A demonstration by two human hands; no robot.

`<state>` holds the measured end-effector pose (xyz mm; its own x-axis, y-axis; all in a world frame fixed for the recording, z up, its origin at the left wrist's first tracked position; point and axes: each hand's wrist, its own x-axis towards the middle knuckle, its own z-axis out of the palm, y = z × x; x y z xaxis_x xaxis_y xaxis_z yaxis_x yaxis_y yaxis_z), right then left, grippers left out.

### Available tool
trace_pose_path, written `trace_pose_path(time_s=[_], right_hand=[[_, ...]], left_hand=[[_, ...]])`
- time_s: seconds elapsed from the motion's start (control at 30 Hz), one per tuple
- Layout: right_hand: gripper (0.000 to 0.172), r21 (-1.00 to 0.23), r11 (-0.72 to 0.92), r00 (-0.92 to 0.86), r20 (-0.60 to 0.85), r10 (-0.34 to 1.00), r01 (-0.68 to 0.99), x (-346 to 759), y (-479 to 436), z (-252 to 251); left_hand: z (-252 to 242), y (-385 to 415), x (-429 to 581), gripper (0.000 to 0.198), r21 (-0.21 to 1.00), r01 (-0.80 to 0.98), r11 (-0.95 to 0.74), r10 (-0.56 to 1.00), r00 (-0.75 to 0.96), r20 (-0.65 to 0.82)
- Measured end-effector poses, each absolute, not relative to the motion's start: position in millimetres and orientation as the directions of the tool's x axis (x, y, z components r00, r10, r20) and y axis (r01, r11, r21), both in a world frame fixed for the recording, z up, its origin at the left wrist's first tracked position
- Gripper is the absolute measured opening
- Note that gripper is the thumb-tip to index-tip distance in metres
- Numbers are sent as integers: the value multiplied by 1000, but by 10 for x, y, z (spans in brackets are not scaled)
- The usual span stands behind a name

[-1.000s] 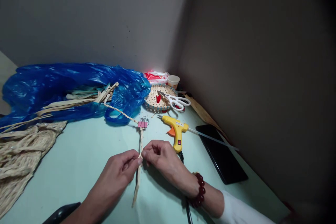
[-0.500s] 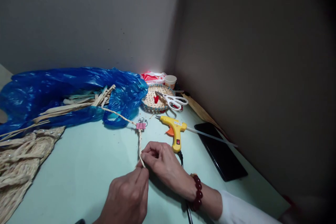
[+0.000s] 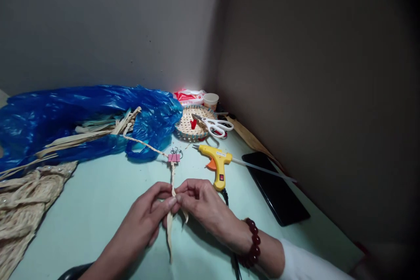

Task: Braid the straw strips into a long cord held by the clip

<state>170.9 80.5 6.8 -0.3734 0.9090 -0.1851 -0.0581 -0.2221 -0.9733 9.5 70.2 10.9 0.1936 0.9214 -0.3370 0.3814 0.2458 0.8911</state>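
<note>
- Gripping the thin, twisted braid of pale straw-like fibre in the head view, a pink binder clip with wire handles sits straight beyond both hands, probably as an anchor to pull against; whether it is fixed to anything beneath cannot be told.
- Past the clip, beyond the left hand, the braid runs to a bundle of dried pale strips, lying in the folds of a crumpled blue plastic bag.
- Loose flat tails hang below the fingers toward the person, presumably left free for separate handling.
- The left hand has thumb and forefinger nearly together, pinching the braid's near end.
- The right hand, below a dark red bead bracelet, is closed at its fingertips on the same spot, right beside the left fingertips.
- Just beyond the right hand, a yellow glue gun with an orange trigger lies nozzle leftward, perhaps for easy reach; its clear glue stick crosses over a flat black tablet-like device to that hand's right.
- Farther beyond, white-handled scissors rest on a round, shallow woven basket.
</note>
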Motion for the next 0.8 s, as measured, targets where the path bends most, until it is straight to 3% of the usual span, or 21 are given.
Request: trace_pose_path(time_s=[0.07,0.17,0.27,0.37,0.5,0.57,0.67,0.8], right_hand=[[13,-983,-182,-381,-165,910,-9,1720,803,46],[16,-986,-88,-388,-137,911,144,1749,795,20],[17,-955,0,-384,-120,915,298,1775,772,46],[17,-885,108,-378,-80,922,453,1790,731,99],[19,-637,332,-396,45,917,696,1810,659,120],[16,-503,460,-454,143,879,732,1816,617,108],[11,-403,584,-523,263,811,704,1798,550,81],[15,-261,744,-603,452,657,615,1721,479,8]], left_hand=[[80,773,96,28,884,205,420,835,294,-465],[51,804,102,31,865,116,489,813,298,-500],[45,771,94,28,862,141,487,815,281,-506],[30,731,79,22,906,199,374,872,256,-416],[29,716,95,25,874,434,220,919,208,-335],[43,718,115,28,841,501,203,926,181,-331],[44,714,131,30,848,490,200,934,165,-316],[-1,675,128,30,895,204,397,885,175,-432]])
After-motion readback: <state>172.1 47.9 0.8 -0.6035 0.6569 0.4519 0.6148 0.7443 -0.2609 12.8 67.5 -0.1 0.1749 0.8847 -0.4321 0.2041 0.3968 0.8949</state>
